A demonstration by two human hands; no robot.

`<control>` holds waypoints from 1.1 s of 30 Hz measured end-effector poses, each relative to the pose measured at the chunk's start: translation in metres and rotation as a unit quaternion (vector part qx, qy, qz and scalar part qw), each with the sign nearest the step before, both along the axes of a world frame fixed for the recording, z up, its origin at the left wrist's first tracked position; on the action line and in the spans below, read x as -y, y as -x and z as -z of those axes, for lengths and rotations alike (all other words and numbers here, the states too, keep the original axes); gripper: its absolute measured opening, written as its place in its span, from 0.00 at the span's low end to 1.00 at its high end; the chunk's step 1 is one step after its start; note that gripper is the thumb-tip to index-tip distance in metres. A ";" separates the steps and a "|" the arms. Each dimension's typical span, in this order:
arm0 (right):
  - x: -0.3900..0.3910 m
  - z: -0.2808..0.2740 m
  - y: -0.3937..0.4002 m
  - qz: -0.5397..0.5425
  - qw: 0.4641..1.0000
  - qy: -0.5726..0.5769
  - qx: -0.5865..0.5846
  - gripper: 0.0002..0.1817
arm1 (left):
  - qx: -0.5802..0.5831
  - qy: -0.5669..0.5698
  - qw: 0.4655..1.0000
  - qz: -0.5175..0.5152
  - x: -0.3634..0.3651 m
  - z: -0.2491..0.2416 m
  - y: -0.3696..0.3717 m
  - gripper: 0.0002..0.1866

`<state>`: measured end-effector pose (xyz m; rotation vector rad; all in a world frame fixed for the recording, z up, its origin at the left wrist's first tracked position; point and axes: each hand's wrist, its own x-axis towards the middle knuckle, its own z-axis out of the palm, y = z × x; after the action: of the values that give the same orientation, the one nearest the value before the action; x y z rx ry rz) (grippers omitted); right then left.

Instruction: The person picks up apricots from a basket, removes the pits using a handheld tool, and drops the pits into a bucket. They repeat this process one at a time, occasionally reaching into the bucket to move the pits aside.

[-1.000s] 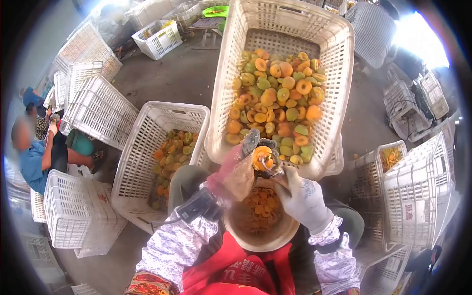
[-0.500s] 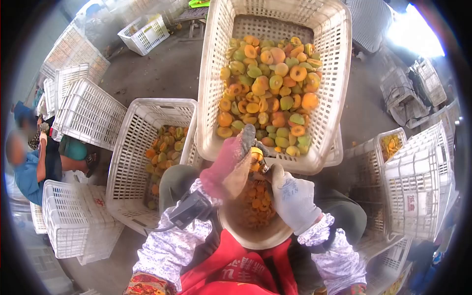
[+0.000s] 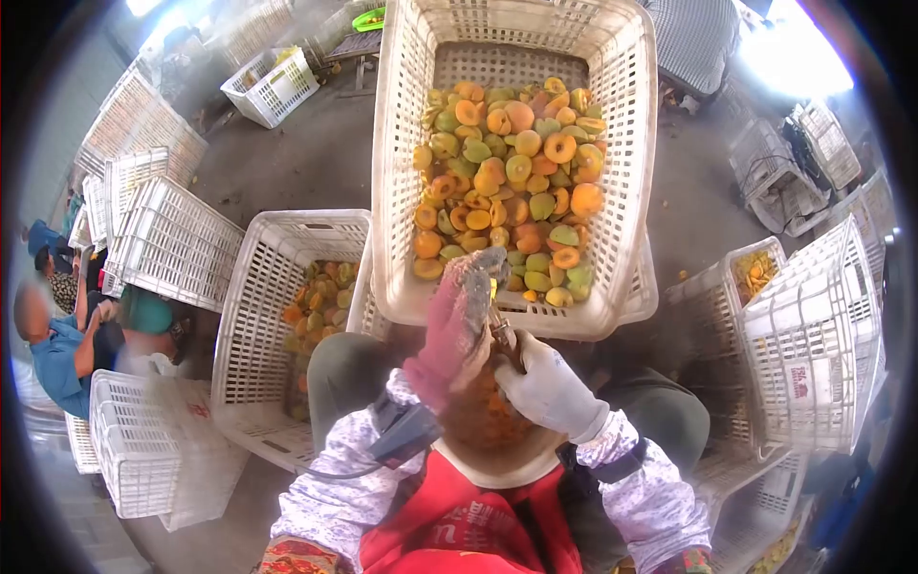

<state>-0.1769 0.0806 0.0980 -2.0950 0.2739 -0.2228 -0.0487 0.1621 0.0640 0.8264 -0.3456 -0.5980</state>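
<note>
My left hand (image 3: 452, 330), in a maroon and grey stained glove, is closed around an apricot (image 3: 493, 287) of which only a sliver of yellow shows. In a white glove, my right hand (image 3: 552, 387) grips a small metal hand tool (image 3: 504, 335) with a dark handle, its tip against or close beside the fruit. Beneath both hands, between my knees, a round bucket (image 3: 507, 475) holds orange apricot pieces, partly hidden by the gloves. Just beyond, a big white plastic crate (image 3: 502, 323) contains a heap of whole and halved apricots (image 3: 516, 182).
Another white crate (image 3: 251, 330) with apricots stands at my left knee. Stacked crates (image 3: 143, 435) are farther left, near a seated person in a blue shirt (image 3: 65, 354). More crates (image 3: 803, 354) rise on the right, one holding orange fruit pieces (image 3: 755, 275).
My right hand has moved up and left, bringing the tool closer to my left hand. The left glove now covers more of the apricot. The view has shifted slightly.
</note>
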 end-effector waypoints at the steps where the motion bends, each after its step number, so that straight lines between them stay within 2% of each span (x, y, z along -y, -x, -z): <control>1: -0.002 -0.003 -0.001 0.002 1.000 -0.004 0.001 0.19 | 0.103 -0.107 0.989 -0.015 0.001 -0.013 0.000 0.21; 2: -0.003 -0.007 -0.003 0.005 1.000 0.004 -0.014 0.19 | 0.205 -0.210 0.956 -0.028 0.003 -0.026 0.000 0.25; 3: -0.004 -0.008 -0.003 0.008 0.999 0.011 -0.029 0.19 | 0.205 -0.206 0.957 0.019 -0.003 -0.039 -0.003 0.31; 4: -0.004 -0.006 -0.003 0.009 1.000 0.008 -0.028 0.19 | 0.206 -0.208 0.956 0.020 -0.003 -0.039 -0.004 0.31; 6: -0.007 -0.001 -0.002 0.007 0.996 0.085 -0.006 0.15 | -0.014 -0.139 0.987 0.077 -0.005 -0.038 -0.007 0.26; 7: -0.005 -0.002 -0.002 0.006 0.997 0.082 -0.005 0.15 | -0.014 -0.142 0.987 0.076 -0.006 -0.034 -0.008 0.26; 9: 0.004 -0.014 0.000 -0.039 0.996 -0.052 -0.055 0.10 | -0.115 -0.145 0.983 0.021 -0.003 -0.015 -0.009 0.20; 10: 0.009 -0.027 -0.001 -0.038 0.996 -0.052 -0.056 0.10 | -0.165 -0.144 0.976 -0.007 -0.002 -0.009 -0.009 0.17; 11: 0.014 -0.043 -0.003 -0.071 0.967 -0.164 -0.182 0.11 | 0.119 -0.210 0.970 0.035 -0.005 -0.013 -0.010 0.20; 12: 0.016 -0.051 -0.005 -0.104 0.908 -0.271 -0.302 0.12 | 0.120 -0.211 0.969 0.035 -0.008 -0.019 -0.012 0.20; 13: 0.016 -0.048 -0.005 -0.107 0.908 -0.272 -0.301 0.12 | -0.004 -0.132 0.985 0.110 -0.012 -0.026 -0.013 0.21; 14: 0.017 -0.043 -0.004 -0.106 0.906 -0.284 -0.295 0.13 | -0.128 -0.047 0.974 0.180 -0.015 -0.034 -0.015 0.22; 15: 0.017 -0.038 -0.003 -0.102 0.905 -0.296 -0.288 0.13 | -0.190 0.100 0.933 0.289 -0.013 -0.022 -0.021 0.13; 16: 0.016 -0.033 -0.001 -0.099 0.906 -0.295 -0.287 0.13 | -0.189 0.101 0.932 0.292 -0.013 -0.024 -0.021 0.13; 18: 0.013 -0.026 0.005 -0.126 0.902 -0.308 -0.275 0.12 | -0.103 -0.032 0.942 0.319 -0.014 -0.035 -0.021 0.16; 19: 0.017 -0.028 0.008 -0.154 0.884 -0.341 -0.281 0.12 | -0.060 -0.100 0.937 0.330 -0.015 -0.040 -0.020 0.19; 20: 0.016 -0.028 0.010 -0.152 0.884 -0.342 -0.279 0.12 | -0.059 -0.101 0.936 0.333 -0.014 -0.042 -0.016 0.19; 22: 0.017 -0.028 0.012 -0.164 0.906 -0.324 -0.220 0.12 | -0.075 -0.110 0.971 0.199 -0.010 -0.047 -0.009 0.22; 23: 0.018 -0.025 0.015 -0.167 0.906 -0.323 -0.217 0.12 | -0.041 -0.166 0.968 0.185 -0.015 -0.059 -0.013 0.26; 24: 0.018 -0.019 0.023 -0.184 0.958 -0.157 -0.157 0.11 | -0.039 -0.168 0.968 0.185 -0.022 -0.059 -0.019 0.26; 25: 0.020 -0.012 0.030 -0.191 0.977 0.018 -0.092 0.10 | -0.020 -0.113 0.982 0.150 -0.027 -0.057 -0.025 0.24; 26: 0.018 -0.001 0.037 -0.188 0.978 0.021 -0.090 0.10 | 0.000 -0.057 0.992 0.115 -0.033 -0.057 -0.031 0.21; 27: 0.014 0.012 0.044 -0.155 0.951 0.180 -0.199 0.12 | 0.019 -0.081 0.995 0.063 -0.044 -0.073 -0.032 0.22; 28: 0.012 0.021 0.047 -0.117 0.888 0.328 -0.299 0.14 | 0.037 -0.109 0.993 0.011 -0.060 -0.088 -0.035 0.22; 30: 0.007 0.019 0.050 -0.111 0.892 0.313 -0.307 0.16 | -0.002 -0.154 0.983 -0.100 -0.111 -0.062 -0.080 0.18; 31: 0.005 0.020 0.051 -0.120 0.896 0.315 -0.287 0.15 | 0.084 -0.253 0.959 -0.099 -0.135 -0.064 -0.090 0.13; 32: 0.005 0.020 0.051 -0.128 0.900 0.319 -0.267 0.14 | 0.169 -0.345 0.918 -0.098 -0.153 -0.067 -0.100 0.13; 33: 0.004 0.018 0.053 -0.126 0.902 0.317 -0.264 0.14 | 0.214 -0.419 0.883 -0.013 -0.154 -0.076 -0.111 0.18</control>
<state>-0.2296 0.0763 0.0797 -2.7897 0.2647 0.4897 0.0626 0.3160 0.1403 1.8130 -0.4816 -0.5303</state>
